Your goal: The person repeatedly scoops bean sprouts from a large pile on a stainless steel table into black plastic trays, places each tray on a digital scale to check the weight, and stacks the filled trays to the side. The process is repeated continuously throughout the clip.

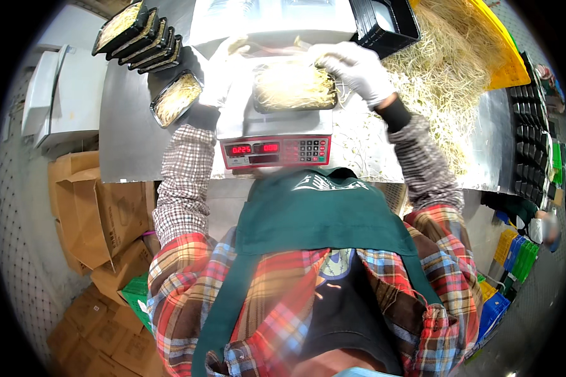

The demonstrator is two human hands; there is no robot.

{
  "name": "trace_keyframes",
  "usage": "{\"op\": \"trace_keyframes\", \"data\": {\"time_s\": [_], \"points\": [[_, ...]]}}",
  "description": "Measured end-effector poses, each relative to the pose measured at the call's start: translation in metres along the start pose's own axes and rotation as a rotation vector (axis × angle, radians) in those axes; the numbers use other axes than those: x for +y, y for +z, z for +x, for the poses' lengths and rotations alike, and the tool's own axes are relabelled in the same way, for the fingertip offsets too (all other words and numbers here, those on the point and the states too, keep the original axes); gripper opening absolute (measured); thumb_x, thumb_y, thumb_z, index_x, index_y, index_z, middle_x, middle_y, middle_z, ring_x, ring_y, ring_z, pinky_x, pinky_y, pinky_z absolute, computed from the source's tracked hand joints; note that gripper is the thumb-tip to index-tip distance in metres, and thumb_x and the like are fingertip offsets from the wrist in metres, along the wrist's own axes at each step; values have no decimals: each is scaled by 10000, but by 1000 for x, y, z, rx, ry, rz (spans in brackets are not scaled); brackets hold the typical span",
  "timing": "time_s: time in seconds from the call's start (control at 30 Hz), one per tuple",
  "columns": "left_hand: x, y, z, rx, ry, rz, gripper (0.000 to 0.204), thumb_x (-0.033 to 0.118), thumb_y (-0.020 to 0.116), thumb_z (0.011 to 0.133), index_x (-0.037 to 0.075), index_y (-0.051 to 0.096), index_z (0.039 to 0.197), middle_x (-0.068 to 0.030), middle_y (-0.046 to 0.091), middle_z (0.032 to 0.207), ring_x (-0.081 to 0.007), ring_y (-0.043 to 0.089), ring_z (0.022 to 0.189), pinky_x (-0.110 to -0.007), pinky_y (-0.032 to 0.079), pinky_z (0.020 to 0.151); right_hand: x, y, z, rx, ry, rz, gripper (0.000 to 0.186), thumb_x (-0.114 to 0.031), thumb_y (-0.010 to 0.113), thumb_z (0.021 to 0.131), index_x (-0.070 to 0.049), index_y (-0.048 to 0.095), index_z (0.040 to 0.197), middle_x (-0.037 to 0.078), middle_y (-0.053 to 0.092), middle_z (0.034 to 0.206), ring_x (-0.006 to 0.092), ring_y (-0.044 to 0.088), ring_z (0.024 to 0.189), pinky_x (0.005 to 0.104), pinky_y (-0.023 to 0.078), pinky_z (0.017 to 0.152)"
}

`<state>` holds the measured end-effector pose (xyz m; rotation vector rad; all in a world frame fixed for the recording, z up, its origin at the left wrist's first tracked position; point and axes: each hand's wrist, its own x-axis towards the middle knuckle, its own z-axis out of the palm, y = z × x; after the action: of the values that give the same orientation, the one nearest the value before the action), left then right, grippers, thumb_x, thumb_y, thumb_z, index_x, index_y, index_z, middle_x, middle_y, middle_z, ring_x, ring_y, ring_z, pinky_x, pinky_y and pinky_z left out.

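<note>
Head view: we face a metal table point(127, 144), a heap of pale sprouts point(431, 94) on its right, then our scale point(275, 152), bearing a sprout-filled black tray point(295, 109). Our gloved right hand point(353, 70) is at the tray's far right corner, our blurred left hand point(220, 75) left of it; whether their fingers grip, we cannot tell.

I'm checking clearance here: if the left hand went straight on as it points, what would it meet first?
The left hand would probably meet the pale plastic-looking pile at the picture's top edge, though blur and glare leave depth unclear.
</note>
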<state>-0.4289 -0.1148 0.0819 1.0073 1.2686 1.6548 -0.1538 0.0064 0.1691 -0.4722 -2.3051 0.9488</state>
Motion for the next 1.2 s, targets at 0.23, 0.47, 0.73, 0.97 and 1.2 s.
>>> {"op": "trace_keyframes", "data": {"time_s": [0.23, 0.47, 0.73, 0.97, 1.2], "points": [[54, 85, -42, -273, 410, 1282, 738, 384, 717, 845, 61, 414, 1436, -172, 471, 1418, -334, 471, 1284, -434, 390, 1076, 35, 39, -24, -187, 47, -543, 443, -147, 742, 777, -96, 632, 1204, 125, 623, 1211, 312, 579, 1141, 383, 471, 971], [-17, 69, -23, -468, 294, 1193, 761, 470, 698, 826, 81, 438, 1425, -172, 531, 1367, -326, 499, 1265, -466, 381, 1073, 63, 91, -51, -204, -12, -472, 603, -79, 562, 863, 72, 383, 1419, 251, 496, 1378, 329, 498, 1282, 402, 388, 1096], [27, 13, -14, -592, 324, 1232, 918, 443, 795, 736, 151, 370, 1495, -174, 458, 1461, -336, 472, 1317, -407, 363, 1124, 47, -12, -6, -321, 23, -132, 523, -174, 583, 888, -54, 481, 1386, 181, 596, 1280, 291, 600, 1158, 356, 490, 981], [25, 64, 3, -491, 243, 1134, 1118, 533, 812, 679, 27, 251, 1503, -222, 363, 1492, -381, 390, 1358, -430, 354, 1128, 61, 43, 31, -386, -394, -376, 847, -397, 795, 709, -81, 430, 1405, 212, 542, 1277, 370, 520, 1202, 411, 429, 1026], [-41, 49, -32, -338, 490, 1283, 749, 446, 634, 906, 82, 341, 1492, -182, 379, 1499, -344, 375, 1374, -467, 283, 1152, 85, 32, 5, -598, -109, -666, 1020, -378, 828, 622, -110, 329, 1470, 170, 603, 1172, 331, 618, 1062, 425, 492, 923]]}}
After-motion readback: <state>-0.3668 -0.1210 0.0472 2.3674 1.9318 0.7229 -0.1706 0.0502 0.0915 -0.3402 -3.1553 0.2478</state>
